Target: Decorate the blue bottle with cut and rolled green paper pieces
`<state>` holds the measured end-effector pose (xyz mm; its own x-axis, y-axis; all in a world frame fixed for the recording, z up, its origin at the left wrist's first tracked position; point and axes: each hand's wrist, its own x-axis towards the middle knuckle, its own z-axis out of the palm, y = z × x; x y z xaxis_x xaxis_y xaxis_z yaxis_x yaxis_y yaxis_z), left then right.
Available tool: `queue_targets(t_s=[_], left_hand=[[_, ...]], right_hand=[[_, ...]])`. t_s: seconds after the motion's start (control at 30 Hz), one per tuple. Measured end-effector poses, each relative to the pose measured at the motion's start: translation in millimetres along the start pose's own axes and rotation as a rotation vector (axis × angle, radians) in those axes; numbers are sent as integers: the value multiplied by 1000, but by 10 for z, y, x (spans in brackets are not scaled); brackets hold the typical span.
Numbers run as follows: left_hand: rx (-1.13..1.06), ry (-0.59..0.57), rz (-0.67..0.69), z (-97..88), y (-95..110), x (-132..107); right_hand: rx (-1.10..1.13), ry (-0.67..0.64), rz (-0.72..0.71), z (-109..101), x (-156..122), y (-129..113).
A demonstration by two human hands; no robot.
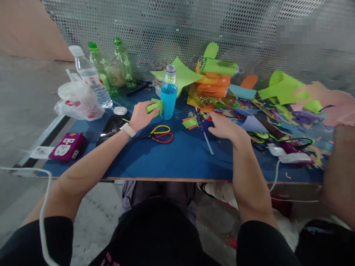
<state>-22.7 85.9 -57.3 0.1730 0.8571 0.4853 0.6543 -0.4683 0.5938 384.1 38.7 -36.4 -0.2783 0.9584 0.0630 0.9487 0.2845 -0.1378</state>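
Observation:
My left hand (141, 115) is closed round a folded green foam piece (155, 106) and holds it against the side of a plastic bottle wrapped in blue (168, 96). My right hand (222, 125) rests on the blue table (172, 159) with its fingers pinched on a small dark blue scrap (205, 123). Red and yellow scissors (160, 134) lie between my two hands. A pale blue strip (208, 144) lies just below my right hand.
Clear and green bottles (104, 70) and a white plastic bag (76, 101) stand at the back left. A magenta power strip (67, 146) and a black phone (111, 127) lie left. A glue gun (290, 154) and heaps of coloured foam (280, 99) fill the right. Another person's arm (341, 166) is at the right edge.

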Motion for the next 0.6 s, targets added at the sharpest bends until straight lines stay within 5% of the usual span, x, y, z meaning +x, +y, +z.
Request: queue_targets(t_s=[0.07,0.17,0.33,0.47,0.6], left_hand=[[-65,-22,-9,16,-7,-12],[-255,-42,-55,52,-37,-33],[-411,-46,-59,84,-75,-66],[-362,-57,-53,56,-46,-89],[-259,-51,-9,25,5,-119]], right_hand=[[79,53,-15,-77,-9,-77],[270,188,-221,-110,24,-246],[453,401,-511,81,110,-620],[492,274,-480,275,151,-844],[442,297,-434,441,207,-926]])
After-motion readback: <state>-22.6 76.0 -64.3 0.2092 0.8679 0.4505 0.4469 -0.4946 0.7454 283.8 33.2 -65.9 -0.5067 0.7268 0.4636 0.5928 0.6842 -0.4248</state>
